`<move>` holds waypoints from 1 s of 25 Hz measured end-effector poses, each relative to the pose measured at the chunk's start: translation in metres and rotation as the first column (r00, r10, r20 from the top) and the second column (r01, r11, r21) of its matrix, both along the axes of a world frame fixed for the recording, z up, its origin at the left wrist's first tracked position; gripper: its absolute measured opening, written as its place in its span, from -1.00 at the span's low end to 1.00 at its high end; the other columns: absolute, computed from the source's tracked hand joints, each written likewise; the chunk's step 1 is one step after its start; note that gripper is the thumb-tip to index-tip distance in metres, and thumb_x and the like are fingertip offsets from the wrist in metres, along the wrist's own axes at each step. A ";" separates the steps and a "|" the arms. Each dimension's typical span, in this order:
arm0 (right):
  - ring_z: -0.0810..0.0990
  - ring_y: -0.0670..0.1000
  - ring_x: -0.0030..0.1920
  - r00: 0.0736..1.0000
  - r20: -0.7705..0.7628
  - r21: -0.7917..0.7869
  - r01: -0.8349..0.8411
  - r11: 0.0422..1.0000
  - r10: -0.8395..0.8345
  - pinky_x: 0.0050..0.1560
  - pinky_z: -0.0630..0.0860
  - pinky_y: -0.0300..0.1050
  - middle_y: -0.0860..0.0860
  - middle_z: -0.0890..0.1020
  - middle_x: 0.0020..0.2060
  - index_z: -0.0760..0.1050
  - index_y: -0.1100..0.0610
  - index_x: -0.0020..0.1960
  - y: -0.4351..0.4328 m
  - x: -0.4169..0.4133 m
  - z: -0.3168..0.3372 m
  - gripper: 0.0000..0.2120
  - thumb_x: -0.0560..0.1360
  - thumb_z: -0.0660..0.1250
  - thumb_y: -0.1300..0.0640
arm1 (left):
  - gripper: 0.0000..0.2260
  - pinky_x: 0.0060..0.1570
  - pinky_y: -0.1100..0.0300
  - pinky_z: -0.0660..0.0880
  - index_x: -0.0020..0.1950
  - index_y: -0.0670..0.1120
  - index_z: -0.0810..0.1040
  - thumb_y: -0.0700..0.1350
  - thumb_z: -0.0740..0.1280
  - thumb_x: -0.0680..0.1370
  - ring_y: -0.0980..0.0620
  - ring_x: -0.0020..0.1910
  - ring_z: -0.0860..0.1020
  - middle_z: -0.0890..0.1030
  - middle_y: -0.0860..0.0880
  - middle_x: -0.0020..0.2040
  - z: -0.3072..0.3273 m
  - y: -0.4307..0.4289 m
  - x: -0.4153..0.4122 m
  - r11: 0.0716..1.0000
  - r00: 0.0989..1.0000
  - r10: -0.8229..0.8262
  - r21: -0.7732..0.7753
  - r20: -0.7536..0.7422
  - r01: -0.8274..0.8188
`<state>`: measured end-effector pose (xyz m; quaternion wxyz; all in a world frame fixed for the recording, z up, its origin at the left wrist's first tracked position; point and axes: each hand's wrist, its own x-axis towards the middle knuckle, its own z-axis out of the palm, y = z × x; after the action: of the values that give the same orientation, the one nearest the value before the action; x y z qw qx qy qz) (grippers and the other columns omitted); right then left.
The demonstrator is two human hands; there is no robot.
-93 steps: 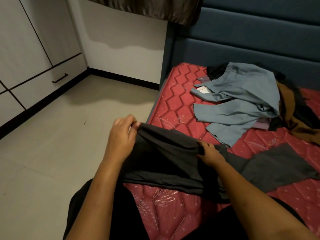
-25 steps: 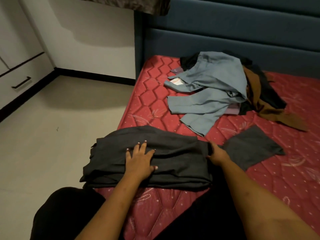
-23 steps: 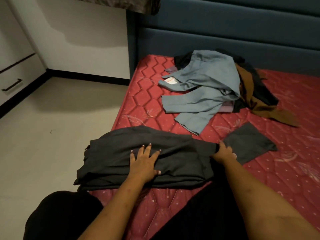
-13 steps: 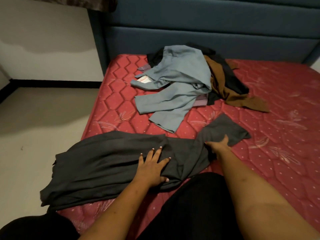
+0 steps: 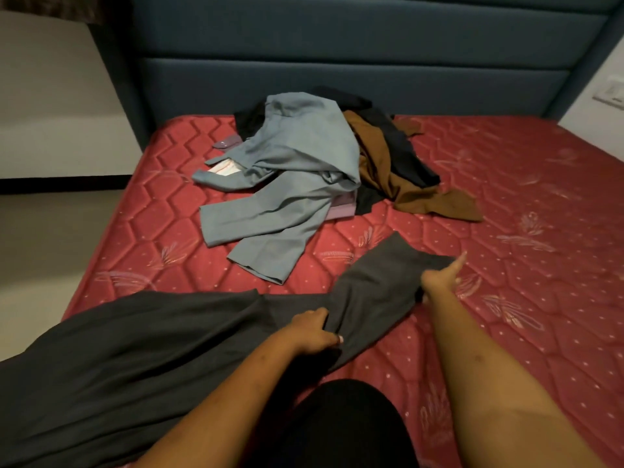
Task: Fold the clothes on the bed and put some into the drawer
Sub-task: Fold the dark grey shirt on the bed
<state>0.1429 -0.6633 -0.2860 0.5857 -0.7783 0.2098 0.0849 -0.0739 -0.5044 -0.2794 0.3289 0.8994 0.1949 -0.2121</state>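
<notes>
A dark grey garment (image 5: 141,359) lies stretched across the near edge of the red mattress (image 5: 526,224), with its narrow end (image 5: 381,275) reaching right. My left hand (image 5: 312,332) grips a fold of it near the middle. At the narrow end's right edge, my right hand (image 5: 439,280) holds the cloth with the forefinger stretched out. Farther back lies an unfolded pile: a blue-grey garment (image 5: 290,184) on top, a brown garment (image 5: 401,184) and black clothes (image 5: 401,153) to its right, and a lilac piece (image 5: 341,208) underneath.
A dark blue padded headboard (image 5: 337,59) closes the far side of the bed. Pale floor (image 5: 47,238) lies left of the mattress, below a white wall with a black skirting. A wall switch (image 5: 612,93) is at the far right. My dark-clothed knee (image 5: 341,423) is at the bottom.
The view swung right, away from the drawers. The grey garment got drawn out longer. My left hand went from pressing flat to gripping a fold; my right hand moved right with the narrow end.
</notes>
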 end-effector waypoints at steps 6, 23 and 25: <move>0.11 0.21 0.48 0.746 -0.266 -0.789 -0.532 0.307 0.611 0.39 0.15 0.26 0.07 0.17 0.50 0.15 0.00 0.52 -0.027 0.041 -0.004 -0.44 0.55 0.19 0.14 | -0.55 0.12 0.23 0.44 0.39 0.00 0.41 -0.19 0.36 0.51 -0.04 0.18 0.53 0.55 -0.07 0.27 -0.005 -0.025 0.045 0.868 0.920 0.374 -0.392 0.116 -0.304; 0.53 0.28 0.10 0.693 0.166 -0.711 -0.409 0.572 0.702 0.17 0.43 -0.01 0.23 0.44 0.15 0.54 0.20 0.21 -0.029 0.066 -0.004 -0.66 0.44 0.36 0.34 | -0.81 -0.05 0.10 0.42 -0.03 -0.15 0.60 -0.14 0.21 0.64 -0.05 -0.10 0.52 0.59 -0.14 -0.11 -0.022 -0.031 0.082 0.661 0.797 0.587 -0.652 0.140 -0.372; 0.55 0.23 0.08 0.673 0.207 -0.640 -0.456 0.619 0.710 0.15 0.41 -0.09 0.22 0.54 0.11 0.50 0.19 0.31 -0.044 0.061 0.006 -0.53 0.41 0.43 0.35 | -0.81 -0.04 0.11 0.41 0.01 -0.16 0.61 -0.15 0.21 0.63 -0.03 -0.10 0.51 0.59 -0.12 -0.11 -0.016 -0.035 0.080 0.684 0.809 0.564 -0.642 0.164 -0.347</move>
<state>0.2037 -0.7068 -0.2803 0.3109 -0.9312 -0.1871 0.0347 0.0059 -0.5397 -0.2953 0.6601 0.6971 0.2799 -0.0082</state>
